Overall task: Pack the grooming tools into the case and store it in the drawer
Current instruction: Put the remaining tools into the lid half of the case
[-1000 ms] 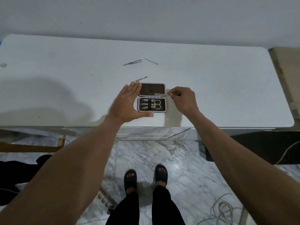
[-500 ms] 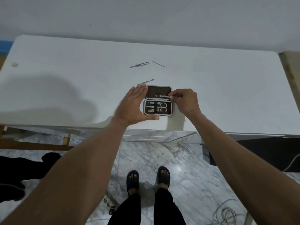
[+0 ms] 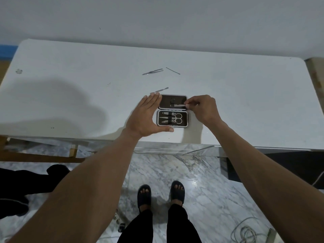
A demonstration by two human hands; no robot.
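Two hands work at the open black hinged grooming case near the white table's front edge: the left hand braces its side, spread flat, while the right hand pinches a thin flat metal file over the lid half. Three slim metal tools lie loose behind. Missing the strap could let the file slip out.

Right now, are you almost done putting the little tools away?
About halfway. Scissors and clippers sit strapped in the open black case. My right hand slides a flat metal file into the lid; my left hand steadies it. Tweezers, thin pick and pusher wait on the white table.
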